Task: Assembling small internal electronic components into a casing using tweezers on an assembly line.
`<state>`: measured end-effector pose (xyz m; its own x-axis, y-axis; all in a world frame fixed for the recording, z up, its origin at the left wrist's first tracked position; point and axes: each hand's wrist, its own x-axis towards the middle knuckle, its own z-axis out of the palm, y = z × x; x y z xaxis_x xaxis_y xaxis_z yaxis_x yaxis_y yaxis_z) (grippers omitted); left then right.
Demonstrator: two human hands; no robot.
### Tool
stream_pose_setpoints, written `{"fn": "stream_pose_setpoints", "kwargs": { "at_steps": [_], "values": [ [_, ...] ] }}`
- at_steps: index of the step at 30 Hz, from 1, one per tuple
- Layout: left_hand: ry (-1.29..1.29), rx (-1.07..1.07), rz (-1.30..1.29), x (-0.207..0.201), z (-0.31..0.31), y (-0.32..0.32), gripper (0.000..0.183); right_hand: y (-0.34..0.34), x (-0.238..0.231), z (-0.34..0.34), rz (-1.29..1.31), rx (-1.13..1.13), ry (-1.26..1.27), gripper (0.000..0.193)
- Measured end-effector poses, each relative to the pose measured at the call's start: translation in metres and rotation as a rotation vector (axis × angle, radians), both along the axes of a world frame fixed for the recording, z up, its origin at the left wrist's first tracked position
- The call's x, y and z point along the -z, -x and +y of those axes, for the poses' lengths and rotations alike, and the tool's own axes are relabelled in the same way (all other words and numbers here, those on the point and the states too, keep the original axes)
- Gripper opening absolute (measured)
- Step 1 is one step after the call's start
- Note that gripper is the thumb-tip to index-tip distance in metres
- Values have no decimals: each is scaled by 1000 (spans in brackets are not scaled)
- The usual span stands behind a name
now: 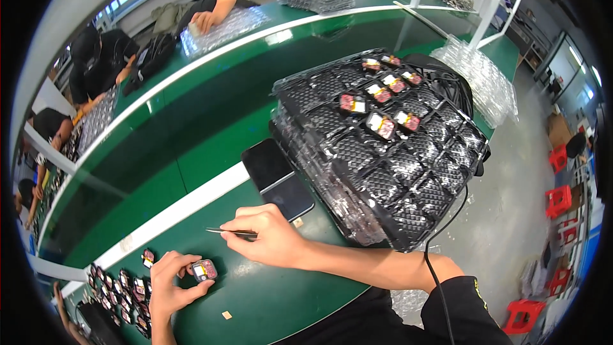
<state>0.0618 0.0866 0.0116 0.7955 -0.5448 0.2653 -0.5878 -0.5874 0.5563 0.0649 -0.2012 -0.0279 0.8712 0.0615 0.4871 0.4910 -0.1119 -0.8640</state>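
My left hand [171, 281] grips a small rounded-square device [204, 271] by its edges, between thumb and fingers. Its face is pink and dark with a whitish patch. My right hand [271, 236] pinches thin metal tweezers [233, 232], their tips pointing left above the bench, apart from the device. Beside my left hand lies a pile of similar small devices [121, 297], with a single one [148, 257] just beyond it. To the right, a tall stack of black plastic trays [357, 147] carries several of these devices [381, 126] in its far pockets.
A dark, flat, phone-like slab [278, 176] lies against the tray stack. Small beige squares [227, 315] sit on the green bench [274, 306]. A black cable [438, 275] crosses my right arm. Other people [99, 61] work beyond the partition; red stools [558, 200] stand right.
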Motion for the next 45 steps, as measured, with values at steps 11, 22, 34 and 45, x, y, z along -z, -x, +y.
{"fn": "stream_pose_setpoints", "kwargs": {
  "at_steps": [11,22,34,45],
  "values": [
    [177,546,-142,-129,-212,-103,48,2,6,-4,18,-44,62,17],
    [-39,619,-188,-125,-323,-192,53,13,-7,2,89,-131,81,19],
    [-162,177,-162,-90,-84,-101,23,9,-5,-5,56,-70,144,14],
    [-451,-381,144,-47,82,-15,50,13,-12,5,86,-75,224,13]
  ]
}}
